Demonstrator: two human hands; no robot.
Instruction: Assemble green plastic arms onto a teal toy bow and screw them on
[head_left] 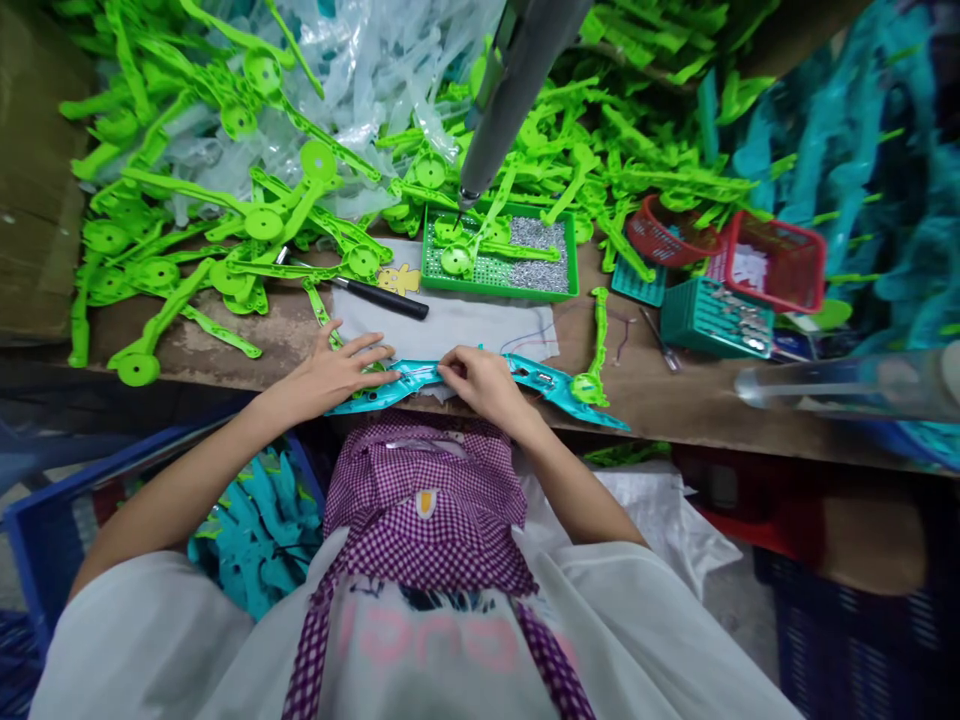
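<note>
A long turquoise plastic part lies along the table's front edge, curved like a shallow bow. My left hand rests on its left portion with fingers spread, near a green piece partly hidden under the palm. Over the part's middle, my right hand has thumb and fingertips pinched together; whatever is between them is too small to make out. Thin light lines like wire run along the part between the hands. A green plastic arm with a round end touches the part's right portion.
Behind the hands lie a black-handled hammer, a white cloth and a green basket of small screws. An electric screwdriver hangs above. Green arms are heaped behind. Small baskets and a clear tube are at right.
</note>
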